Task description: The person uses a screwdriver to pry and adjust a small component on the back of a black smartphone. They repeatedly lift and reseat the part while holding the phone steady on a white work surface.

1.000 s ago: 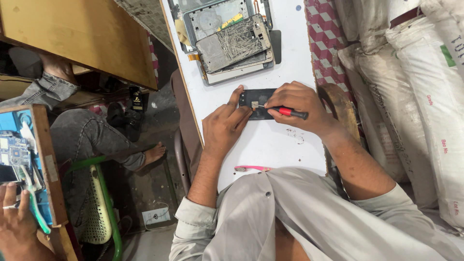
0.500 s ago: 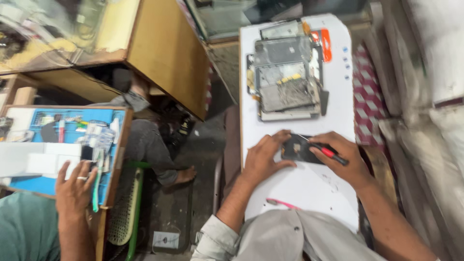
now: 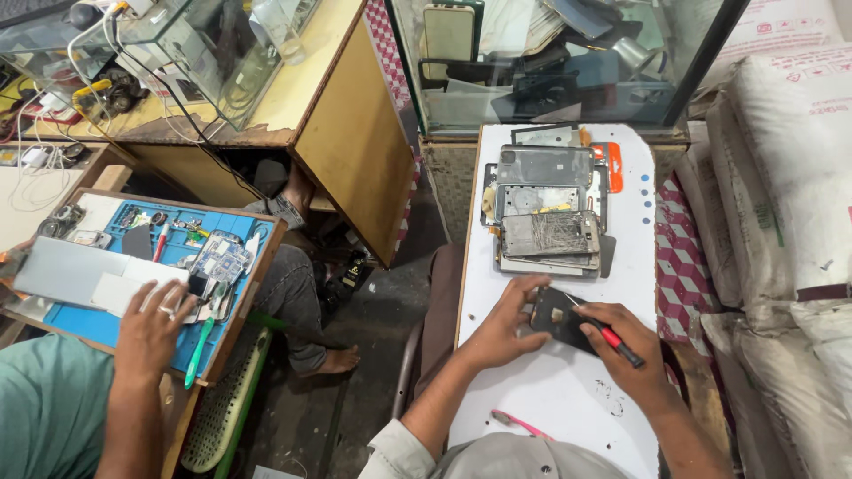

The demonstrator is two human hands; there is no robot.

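A dark opened phone body [image 3: 559, 318] lies on the white board [image 3: 550, 399] in front of me. My left hand [image 3: 506, 324] rests on its left edge, fingers spread, pressing it down. My right hand [image 3: 626, 350] grips a screwdriver with a red handle [image 3: 611, 338]; its thin metal tip touches the top of the phone body. Just beyond it sits a pile of stripped phone frames and cracked screens [image 3: 546, 213].
A pink tool [image 3: 519, 424] lies near my lap. A glass cabinet [image 3: 550, 62] stands behind the board, white sacks [image 3: 790, 177] to the right, a wooden counter [image 3: 346, 151] to the left. At left, another person's hand [image 3: 155, 324] rests on a blue work mat [image 3: 151, 266] with phone parts.
The view has tilted up and pulled back, showing the cabinet and the neighbouring bench. My hands keep the same hold on the phone body and the screwdriver.
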